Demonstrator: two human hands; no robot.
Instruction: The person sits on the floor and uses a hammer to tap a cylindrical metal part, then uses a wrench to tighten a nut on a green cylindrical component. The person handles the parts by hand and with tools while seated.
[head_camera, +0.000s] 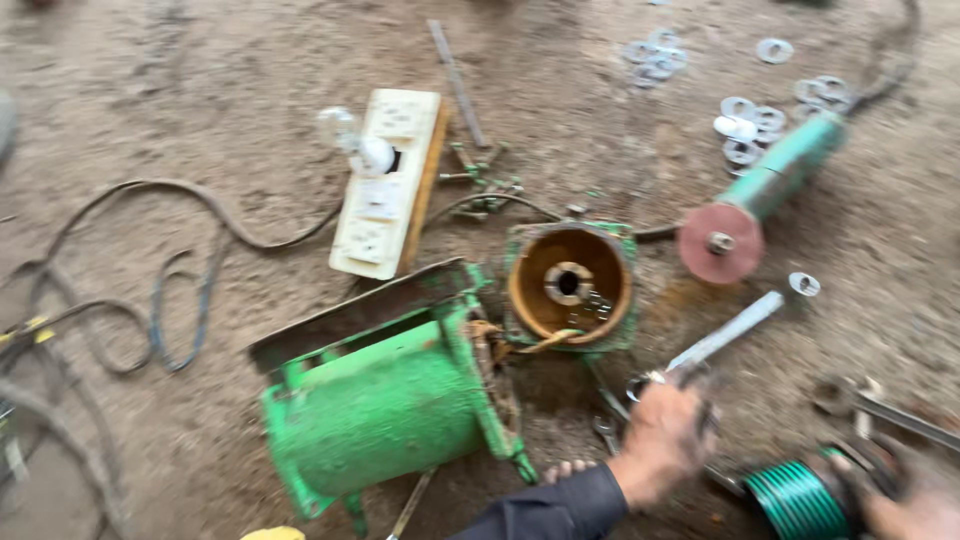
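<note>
Spanner (725, 335), stiff steel, sits gripped low in my left hand (665, 432); my right hand (905, 500) seems, through blur, to clutch a green-ribbed part (795, 500).

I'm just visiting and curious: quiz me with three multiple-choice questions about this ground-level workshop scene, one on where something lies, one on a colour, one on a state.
1. Where does the socket board lie?
A. beyond the motor housing
B. under the grinder
C. in a hand

2. What colour is the motor housing?
A. blue
B. green
C. white

3. What is the left hand doing?
A. lying flat and empty
B. gripping a metal tool
C. holding the bulb

Answers: 1 A, the board lies on the dirt further from the person than the housing. 2 B, its painted shell is green. 3 B, fingers are closed around the metal tool; the right hand is at a green ribbed part, blurred.
</note>
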